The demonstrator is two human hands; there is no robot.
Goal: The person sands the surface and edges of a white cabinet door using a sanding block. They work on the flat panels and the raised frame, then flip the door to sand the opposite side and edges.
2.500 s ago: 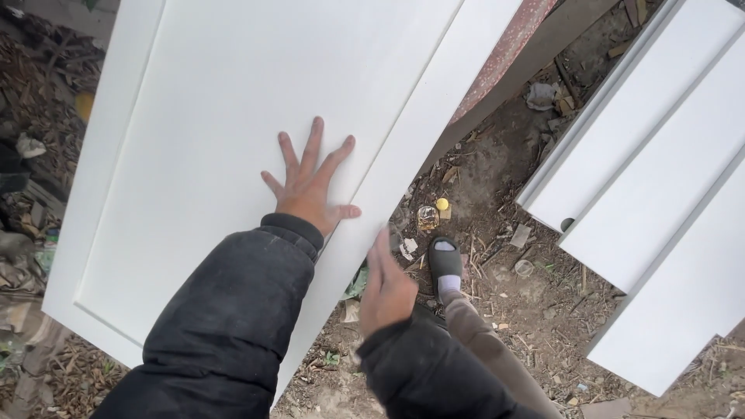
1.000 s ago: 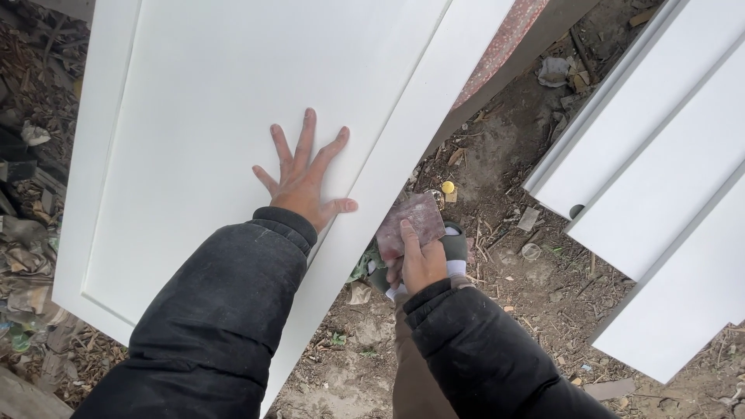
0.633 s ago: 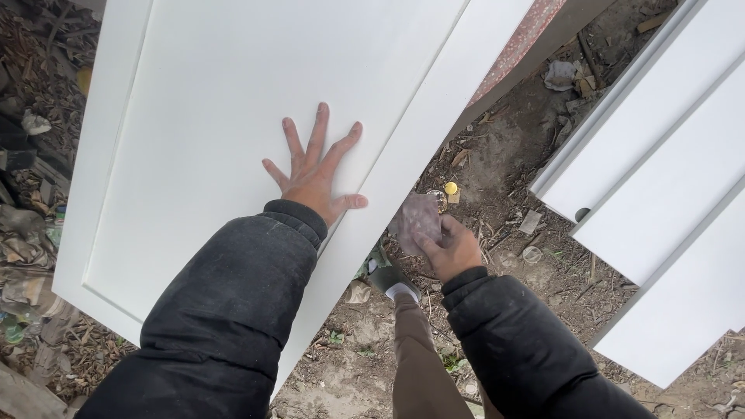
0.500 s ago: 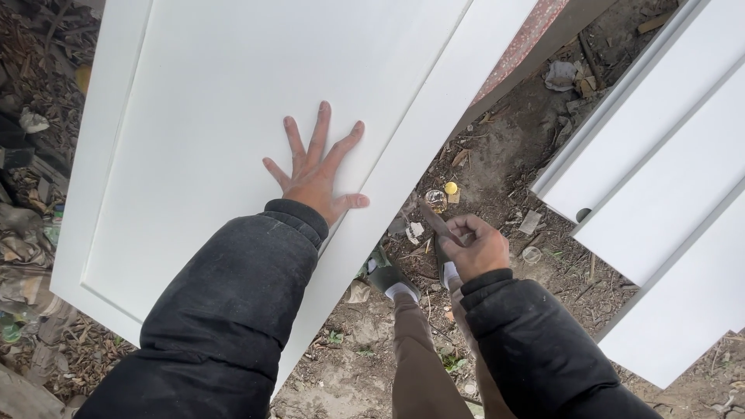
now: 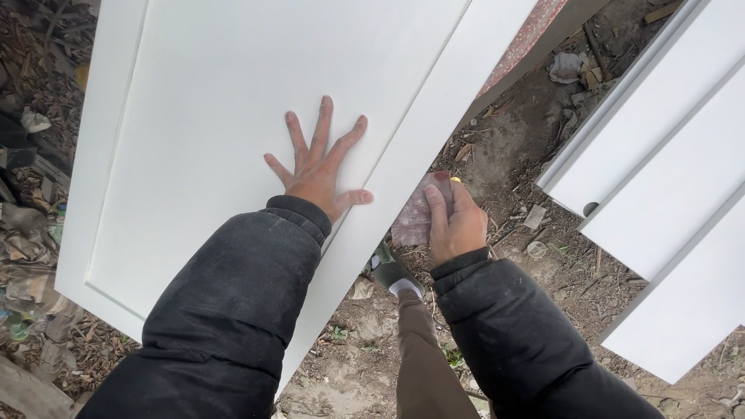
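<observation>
A large white panelled door (image 5: 209,116) slants across the view, its lower end near the ground. My left hand (image 5: 320,165) lies flat on its face, fingers spread wide, pressing on the recessed panel close to the right-hand frame strip. My right hand (image 5: 454,221) grips a folded piece of pinkish sandpaper (image 5: 415,216) and holds it against the door's right edge, just beside my left thumb. Both arms are in black jacket sleeves.
Bare dirt with scraps and litter (image 5: 535,155) lies below. Several white panels (image 5: 667,178) lean side by side at the right. My leg in brown trousers and a shoe (image 5: 394,275) stand under the door edge. Rubbish and debris (image 5: 31,202) pile at the left.
My right hand, low beside my shoe at first, came up holding the sandpaper, swung out to the right, and now is back against the door's edge. My left hand stays flat.
</observation>
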